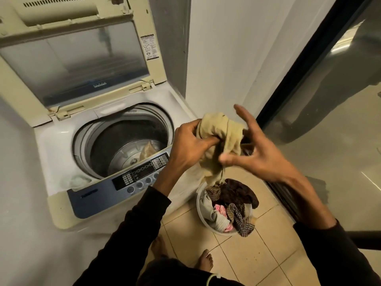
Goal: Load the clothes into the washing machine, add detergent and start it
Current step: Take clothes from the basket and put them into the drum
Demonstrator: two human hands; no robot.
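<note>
Beige cloth (pixel 221 139), bunched up, sits at centre right of the frame, above the white basket (pixel 201 211) and just right of the washing machine (pixel 61 145). The left hand (pixel 189 145) grips its left side with curled fingers. The right hand (pixel 253 149) has its fingers spread and mostly straight against the cloth's right side, while the thumb presses the lower edge; whether it truly grasps I cannot tell. A tail of the cloth hangs down to the dark clothes (pixel 237 195) heaped in the basket on the tiled floor (pixel 257 254). Left of centre, the machine's lid (pixel 72 65) stands raised, and one pale garment (pixel 148 150) lies in the drum (pixel 123 141). Its control panel (pixel 140 174) faces the person
</note>
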